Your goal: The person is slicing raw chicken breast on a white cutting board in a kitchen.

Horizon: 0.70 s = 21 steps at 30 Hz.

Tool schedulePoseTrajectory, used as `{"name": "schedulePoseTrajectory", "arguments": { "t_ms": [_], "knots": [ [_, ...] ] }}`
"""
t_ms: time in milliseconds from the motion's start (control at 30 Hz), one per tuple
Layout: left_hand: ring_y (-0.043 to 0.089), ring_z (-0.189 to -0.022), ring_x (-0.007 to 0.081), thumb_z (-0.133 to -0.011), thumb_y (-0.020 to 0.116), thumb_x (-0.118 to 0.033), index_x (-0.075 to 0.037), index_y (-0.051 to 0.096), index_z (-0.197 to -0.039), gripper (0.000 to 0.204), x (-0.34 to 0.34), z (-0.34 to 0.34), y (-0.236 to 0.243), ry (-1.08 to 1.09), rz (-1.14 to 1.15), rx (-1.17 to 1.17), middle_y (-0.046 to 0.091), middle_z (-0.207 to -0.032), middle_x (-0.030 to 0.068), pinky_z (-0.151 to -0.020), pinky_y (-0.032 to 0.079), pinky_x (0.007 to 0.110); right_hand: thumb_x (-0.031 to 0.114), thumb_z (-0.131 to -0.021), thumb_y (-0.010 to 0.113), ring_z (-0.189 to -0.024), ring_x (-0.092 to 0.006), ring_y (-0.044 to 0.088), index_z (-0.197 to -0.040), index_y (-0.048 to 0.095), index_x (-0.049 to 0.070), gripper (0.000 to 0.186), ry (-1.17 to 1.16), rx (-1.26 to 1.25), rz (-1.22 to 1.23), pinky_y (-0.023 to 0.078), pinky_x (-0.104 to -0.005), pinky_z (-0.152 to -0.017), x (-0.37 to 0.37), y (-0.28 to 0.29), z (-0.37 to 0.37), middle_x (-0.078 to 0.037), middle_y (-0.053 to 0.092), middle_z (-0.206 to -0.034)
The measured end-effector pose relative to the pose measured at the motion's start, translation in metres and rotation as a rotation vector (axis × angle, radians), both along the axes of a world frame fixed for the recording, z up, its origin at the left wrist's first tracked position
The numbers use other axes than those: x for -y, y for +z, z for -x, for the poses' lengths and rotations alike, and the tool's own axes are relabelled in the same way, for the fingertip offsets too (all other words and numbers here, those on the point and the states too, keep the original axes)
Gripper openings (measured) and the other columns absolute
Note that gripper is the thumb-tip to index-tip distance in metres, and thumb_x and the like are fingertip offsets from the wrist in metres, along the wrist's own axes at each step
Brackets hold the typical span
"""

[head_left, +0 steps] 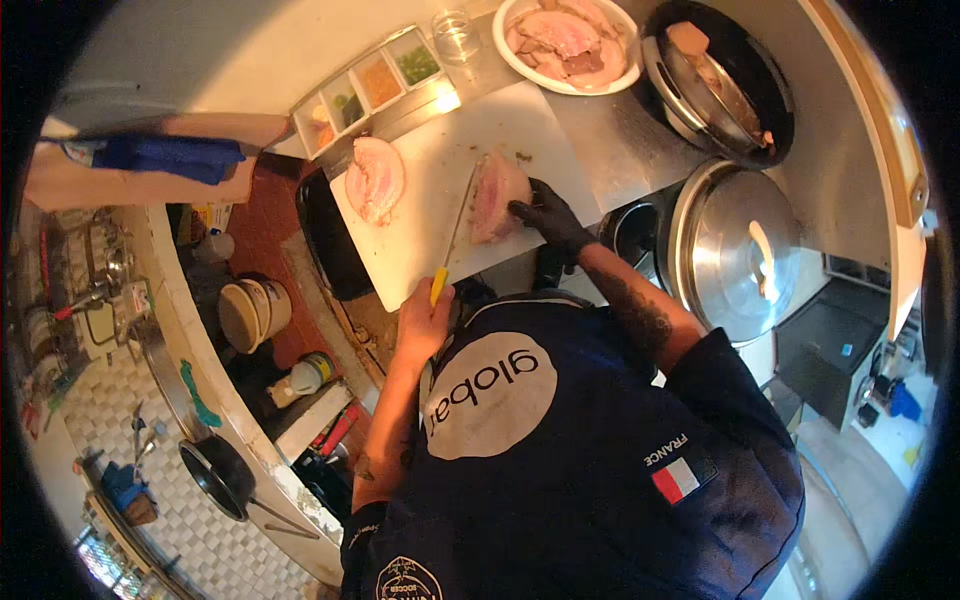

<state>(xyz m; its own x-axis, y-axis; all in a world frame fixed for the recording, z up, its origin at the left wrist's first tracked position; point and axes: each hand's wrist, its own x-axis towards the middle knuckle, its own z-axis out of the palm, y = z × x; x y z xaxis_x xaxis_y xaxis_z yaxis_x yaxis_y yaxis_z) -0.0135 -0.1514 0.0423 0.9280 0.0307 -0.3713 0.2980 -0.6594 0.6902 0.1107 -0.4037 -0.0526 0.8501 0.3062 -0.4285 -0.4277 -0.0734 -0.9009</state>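
Observation:
A knife (440, 283) with a yellow handle and long thin blade is gripped in my bare left hand (426, 318). Its blade lies along the left side of a block of pale pink meat (502, 198), seemingly touching it. My right hand (550, 217), in a black glove, is closed against the right side of that block, steadying it on the white cutting board (405, 258). Toward the board's left edge rests a cut piece of meat (375, 182) with a pale fatty rim. Small crumbs are scattered near the block.
Beyond the board stand a tray of small compartments (378, 82) with chopped food, a clear glass (455, 38) and a white bowl (575, 91) of meat slices. Rightward are a dark pan (778, 70) and a large lidded pot (735, 250). A bucket (243, 316) sits at left.

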Motion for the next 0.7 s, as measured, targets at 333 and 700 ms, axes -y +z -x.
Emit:
{"name": "schedulePoseTrajectory", "arguments": {
  "t_ms": [333, 700],
  "knots": [
    [0.061, -0.097, 0.0488, -0.098, 0.049, -0.028, -0.003, 0.046, -0.131, 0.042, -0.011, 0.003, 0.017, -0.037, -0.02, -0.03, 0.063, -0.103, 0.0318, -0.082, 0.049, 0.052, 0.039, -0.08, 0.079, -0.115, -0.0256, 0.056, -0.134, 0.043, -0.003, 0.078, -0.119, 0.14, 0.067, 0.046, -0.0358, -0.097, -0.066, 0.005, -0.031, -0.018, 0.056, -0.127],
    [0.06, -0.101, 0.0478, -0.098, 0.049, -0.021, 0.0, 0.045, -0.132, 0.041, -0.019, 0.023, 0.04, 0.019, 0.067, 0.104, 0.062, -0.108, 0.0309, -0.086, 0.048, 0.051, 0.034, -0.083, 0.077, -0.111, -0.0279, 0.056, -0.126, 0.046, -0.004, 0.065, -0.166, 0.38, 0.267, 0.045, -0.0369, -0.095, -0.089, 0.005, -0.025, -0.019, 0.058, -0.119]
  ]
}}
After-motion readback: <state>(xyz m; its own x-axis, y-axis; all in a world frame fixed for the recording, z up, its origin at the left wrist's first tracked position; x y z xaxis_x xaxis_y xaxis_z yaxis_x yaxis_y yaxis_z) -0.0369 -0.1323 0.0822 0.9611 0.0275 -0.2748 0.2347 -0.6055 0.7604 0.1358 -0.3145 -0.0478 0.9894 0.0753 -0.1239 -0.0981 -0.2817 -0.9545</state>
